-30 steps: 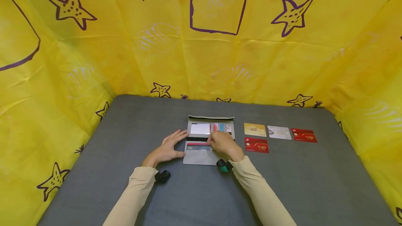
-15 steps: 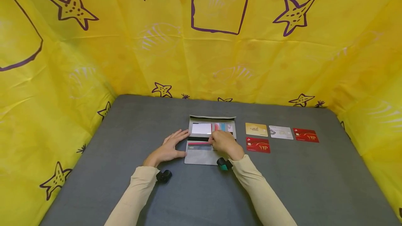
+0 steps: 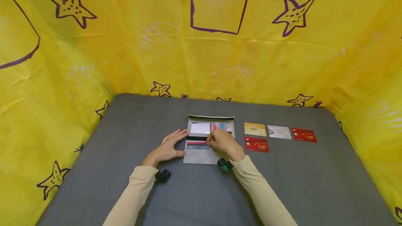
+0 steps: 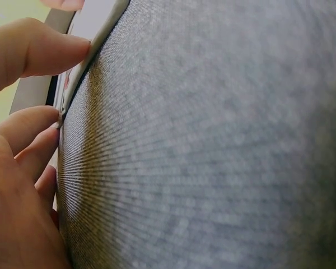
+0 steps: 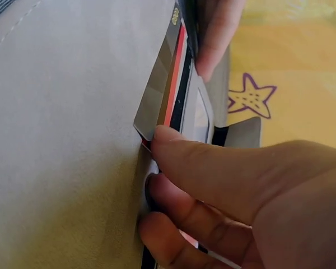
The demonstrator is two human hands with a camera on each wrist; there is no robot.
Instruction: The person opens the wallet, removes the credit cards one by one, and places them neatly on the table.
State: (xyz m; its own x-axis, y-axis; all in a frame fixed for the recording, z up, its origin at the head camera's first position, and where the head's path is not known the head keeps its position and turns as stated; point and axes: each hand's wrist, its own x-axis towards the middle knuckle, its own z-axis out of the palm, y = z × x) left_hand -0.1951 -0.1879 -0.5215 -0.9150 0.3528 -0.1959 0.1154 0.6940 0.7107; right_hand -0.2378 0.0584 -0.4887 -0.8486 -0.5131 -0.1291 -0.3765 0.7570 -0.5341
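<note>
A grey wallet (image 3: 201, 157) lies unfolded on the table, its upper half holding a white card (image 3: 200, 128) and several colourful cards. Along the lower half, the edge of a red card (image 3: 196, 143) shows above a dark grey pocket with small lettering. My right hand (image 3: 225, 144) pinches at the right end of this red card; in the right wrist view, the thumb (image 5: 173, 140) presses by the card edge and pocket corner, other fingers curled below. My left hand (image 3: 166, 149) rests at the wallet's left side, thumb (image 4: 61, 53) and fingertips touching its edge.
Right of the wallet lie a gold card (image 3: 255, 129), a silver card (image 3: 279, 132) and two red VIP cards, one at the far right (image 3: 304, 135) and one nearer (image 3: 257, 144). A yellow patterned cloth (image 3: 201, 65) surrounds the grey table (image 3: 314, 180).
My right fingertips have shifted slightly at the end of the red card, whose visible strip tilts a little more than a second ago. The left hand and loose cards stay put.
</note>
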